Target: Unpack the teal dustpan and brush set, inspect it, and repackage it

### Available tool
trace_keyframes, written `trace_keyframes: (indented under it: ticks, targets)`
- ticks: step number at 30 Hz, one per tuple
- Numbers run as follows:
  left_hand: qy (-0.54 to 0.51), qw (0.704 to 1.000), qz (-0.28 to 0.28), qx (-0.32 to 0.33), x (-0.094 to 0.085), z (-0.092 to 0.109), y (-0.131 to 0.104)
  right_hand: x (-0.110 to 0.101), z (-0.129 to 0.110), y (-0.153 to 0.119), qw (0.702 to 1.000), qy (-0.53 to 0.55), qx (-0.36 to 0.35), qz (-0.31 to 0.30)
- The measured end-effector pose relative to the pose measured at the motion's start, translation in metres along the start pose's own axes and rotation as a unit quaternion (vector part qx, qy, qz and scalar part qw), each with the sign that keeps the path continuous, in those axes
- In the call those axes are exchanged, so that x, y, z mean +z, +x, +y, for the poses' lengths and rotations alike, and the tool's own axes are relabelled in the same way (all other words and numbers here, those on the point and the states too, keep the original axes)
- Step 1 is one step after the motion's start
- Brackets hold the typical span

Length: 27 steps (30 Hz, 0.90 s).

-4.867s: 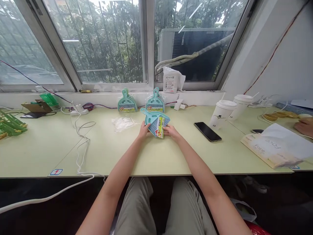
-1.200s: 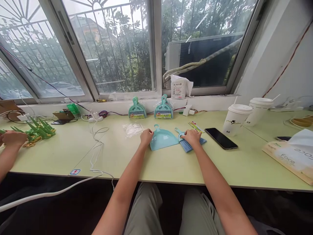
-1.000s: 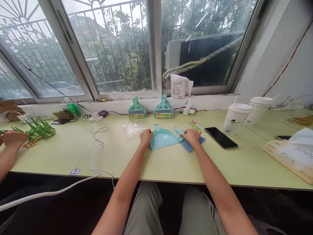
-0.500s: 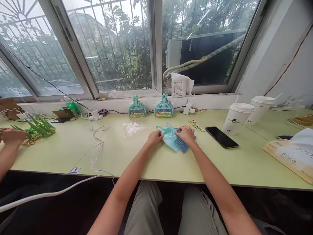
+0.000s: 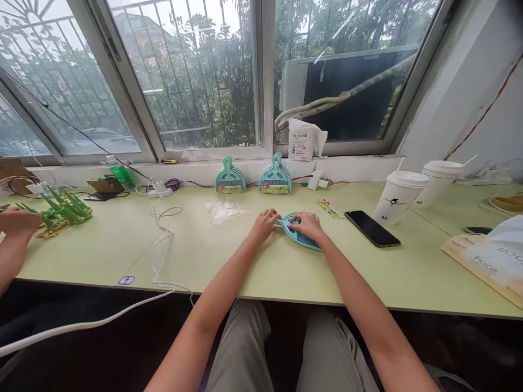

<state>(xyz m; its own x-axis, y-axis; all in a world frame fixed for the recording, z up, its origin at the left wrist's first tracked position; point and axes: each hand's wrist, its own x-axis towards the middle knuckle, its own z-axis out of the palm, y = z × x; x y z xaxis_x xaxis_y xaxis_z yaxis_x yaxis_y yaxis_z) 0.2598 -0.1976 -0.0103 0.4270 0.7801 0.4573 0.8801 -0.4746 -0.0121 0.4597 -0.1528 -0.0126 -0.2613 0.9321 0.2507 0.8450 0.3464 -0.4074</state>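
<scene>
the left hand [image 5: 265, 224] grasps the handle [image 5: 280, 222] of a teal dustpan [image 5: 289, 233]; the right hand [image 5: 307, 224] grips the small brush [image 5: 305, 238] lying against it. dustpan and brush rest on the desk [image 5: 261, 272]. to their right lie a bright label [image 5: 330, 209] and a black phone [image 5: 372, 228]; to their left, crumpled clear plastic [image 5: 224, 211]; behind, wrapped dustpan sets [image 5: 231, 177] stand by the wall [image 5: 355, 170].

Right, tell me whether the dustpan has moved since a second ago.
Yes. The dustpan has shifted to the right: judged against the black phone lying on that side, the gap between them is now smaller.
</scene>
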Motion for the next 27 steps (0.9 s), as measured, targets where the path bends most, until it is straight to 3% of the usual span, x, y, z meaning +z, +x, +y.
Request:
trace_keyframes:
  ticks: [7,16,27]
  targets:
    - [0.036,0.998,-0.031,0.045,0.001,-0.007,-0.002,0.006,0.000,0.003,0.999,0.023,-0.025,-0.021]
    - [0.060,0.996,-0.064,0.013,0.003,-0.004,-0.002,0.008,0.007,0.008,0.998,0.046,-0.028,-0.039]
    - [0.132,0.983,-0.114,0.055,-0.004,0.003,-0.001,0.009,0.008,0.005,0.997,0.061,-0.033,-0.028]
